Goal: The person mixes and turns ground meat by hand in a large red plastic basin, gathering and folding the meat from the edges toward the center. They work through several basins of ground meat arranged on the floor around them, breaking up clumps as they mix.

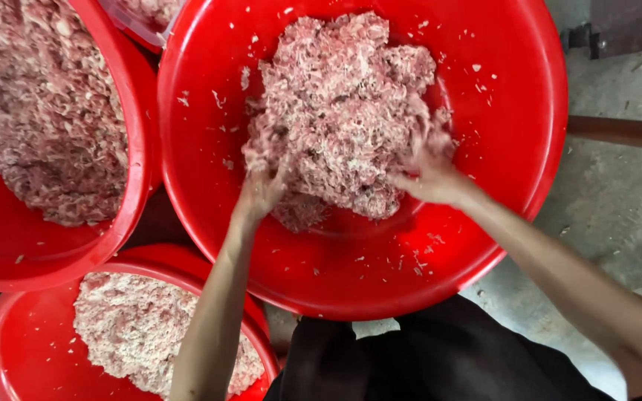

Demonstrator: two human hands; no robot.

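Observation:
A big red plastic basin (pixel 514 111) holds a large mound of pink minced meat mixture (pixel 343 104). My left hand (pixel 261 189) digs into the mound's lower left side, fingers buried in the meat. On the mound's right side my right hand (pixel 429 167) presses in, also coated with bits of meat. Both hands grip clumps of the mixture inside the basin.
A second red basin (pixel 139 171) full of the same meat stands at the left. A third red basin (pixel 24 334) with a smaller heap sits at the lower left, partly under my left forearm. Grey concrete floor (pixel 618 200) lies to the right, crossed by a brown bar (pixel 626 132).

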